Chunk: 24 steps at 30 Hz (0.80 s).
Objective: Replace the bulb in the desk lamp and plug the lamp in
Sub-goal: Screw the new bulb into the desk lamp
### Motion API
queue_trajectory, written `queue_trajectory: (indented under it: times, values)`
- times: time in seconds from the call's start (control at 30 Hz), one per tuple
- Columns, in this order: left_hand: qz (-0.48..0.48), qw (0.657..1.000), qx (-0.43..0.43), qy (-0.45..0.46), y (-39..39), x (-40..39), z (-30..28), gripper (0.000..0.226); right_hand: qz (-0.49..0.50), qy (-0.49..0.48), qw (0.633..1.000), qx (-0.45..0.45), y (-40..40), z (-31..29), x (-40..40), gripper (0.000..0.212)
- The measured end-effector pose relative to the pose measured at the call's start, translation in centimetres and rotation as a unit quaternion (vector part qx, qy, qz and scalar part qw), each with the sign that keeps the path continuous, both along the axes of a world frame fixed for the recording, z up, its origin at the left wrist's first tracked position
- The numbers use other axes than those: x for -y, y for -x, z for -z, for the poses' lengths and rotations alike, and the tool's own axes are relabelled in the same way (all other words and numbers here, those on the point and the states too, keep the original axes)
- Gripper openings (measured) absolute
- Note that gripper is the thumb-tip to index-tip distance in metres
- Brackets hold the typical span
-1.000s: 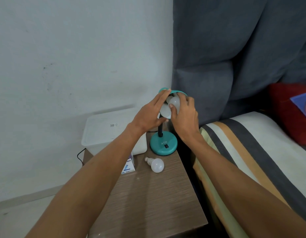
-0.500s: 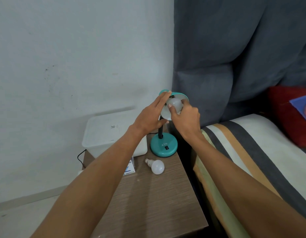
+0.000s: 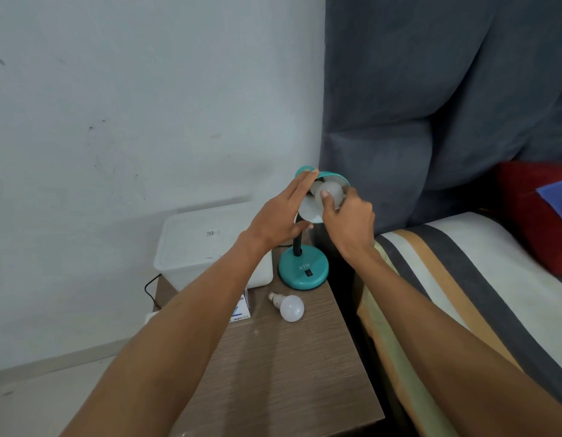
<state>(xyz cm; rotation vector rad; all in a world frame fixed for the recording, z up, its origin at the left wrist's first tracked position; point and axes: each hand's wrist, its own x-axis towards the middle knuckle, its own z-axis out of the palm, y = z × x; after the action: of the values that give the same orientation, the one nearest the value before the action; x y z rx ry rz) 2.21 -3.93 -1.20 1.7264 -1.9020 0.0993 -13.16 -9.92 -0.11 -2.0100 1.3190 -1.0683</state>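
Desk lamp (image 3: 303, 269), teal, stands at the back right corner of the counter (image 3: 289, 373), beside the bed (image 3: 462, 279), with its shade tipped toward the camera. The left hand (image 3: 281, 217) rests straight fingers against the shade's rim. The right hand (image 3: 349, 223) pinches the white bulb (image 3: 333, 191) inside the shade, thumb on its dome. A second bulb (image 3: 291, 307) lies on its side just in front of the lamp's base.

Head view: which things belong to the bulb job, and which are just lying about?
Job: lamp; bulb in its shade, gripped by the right hand; left hand resting on the shade; loose bulb on the table.
Lying about: white box; small carton; striped mattress; red cushion.
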Motion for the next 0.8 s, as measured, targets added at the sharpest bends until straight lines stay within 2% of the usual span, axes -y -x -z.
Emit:
queue_trajectory:
  times: [0.13, 0.23, 0.33, 0.43, 0.67, 0.8]
  values:
    - [0.005, 1.000, -0.004, 0.002, 0.0, 0.1, 0.1, 0.100, -0.041, 0.076, 0.996, -0.010, -0.2, 0.4, -0.7, 0.043]
    - [0.000, 1.000, -0.007, 0.000, -0.1, 0.0, 0.1, 0.100, -0.073, 0.093, 0.992, -0.037, -0.4, 1.1, -1.0, 0.051]
    - [-0.005, 1.000, -0.009, -0.002, -0.2, 0.0, 0.2, 0.101, -0.070, 0.064, 0.995, -0.035, -0.5, 1.6, -0.8, 0.055]
    - [-0.003, 1.000, -0.007, -0.001, -0.2, 0.1, 0.3, 0.101, -0.005, -0.021, 1.000, -0.006, -0.8, 1.3, -0.4, 0.056]
    - [-0.001, 1.000, -0.005, -0.002, -0.1, 0.2, 0.4, 0.100, -0.027, 0.058, 0.997, 0.048, -1.0, 1.1, -1.3, 0.038]
    - [-0.002, 1.000, -0.012, -0.001, -0.3, 0.1, 0.4, 0.101, -0.052, 0.061, 0.997, 0.020, -0.9, 1.6, -1.1, 0.054]
